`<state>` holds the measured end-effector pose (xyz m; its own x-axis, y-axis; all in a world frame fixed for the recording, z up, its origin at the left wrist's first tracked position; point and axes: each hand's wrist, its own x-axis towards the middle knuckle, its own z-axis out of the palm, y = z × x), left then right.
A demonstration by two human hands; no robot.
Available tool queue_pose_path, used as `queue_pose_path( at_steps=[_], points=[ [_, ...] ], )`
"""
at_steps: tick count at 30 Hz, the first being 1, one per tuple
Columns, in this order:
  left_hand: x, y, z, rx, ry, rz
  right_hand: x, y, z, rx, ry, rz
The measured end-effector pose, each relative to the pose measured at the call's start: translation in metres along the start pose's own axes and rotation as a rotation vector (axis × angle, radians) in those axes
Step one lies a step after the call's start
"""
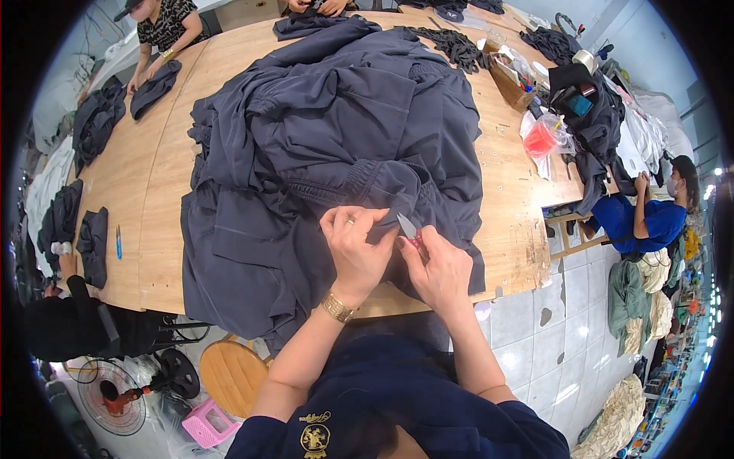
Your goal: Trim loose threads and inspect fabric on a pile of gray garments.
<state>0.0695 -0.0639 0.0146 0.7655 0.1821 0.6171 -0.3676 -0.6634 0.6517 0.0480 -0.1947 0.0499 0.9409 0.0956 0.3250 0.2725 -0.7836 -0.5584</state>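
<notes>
A large heap of dark blue-grey garments (329, 115) spreads over the wooden table in front of me. On its near side lies a garment with a gathered elastic waistband (375, 182). My left hand (355, 249) is closed, thumb and fingers pinching a fold of that garment. Close beside it, my right hand (443, 268) grips small thread snips (408, 227) with a red handle. Their pointed blades aim up and left, next to my left fingertips and over the fabric. Whether the blades touch a thread is too small to tell.
The wooden table (508, 229) ends just before my body. A cup of red drink (541, 138) and a cardboard box (511, 83) stand at the right. Blue snips (118, 242) lie at the left. Several co-workers sit around; a wooden stool (232, 376) and a fan (113, 398) are lower left.
</notes>
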Motion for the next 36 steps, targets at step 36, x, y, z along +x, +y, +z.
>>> queue_pose_path(
  at_steps=[36],
  points=[
    [0.009,-0.008,-0.049,0.068,-0.106,-0.015,-0.001,0.030,0.020,0.676,-0.139,0.150]
  ],
)
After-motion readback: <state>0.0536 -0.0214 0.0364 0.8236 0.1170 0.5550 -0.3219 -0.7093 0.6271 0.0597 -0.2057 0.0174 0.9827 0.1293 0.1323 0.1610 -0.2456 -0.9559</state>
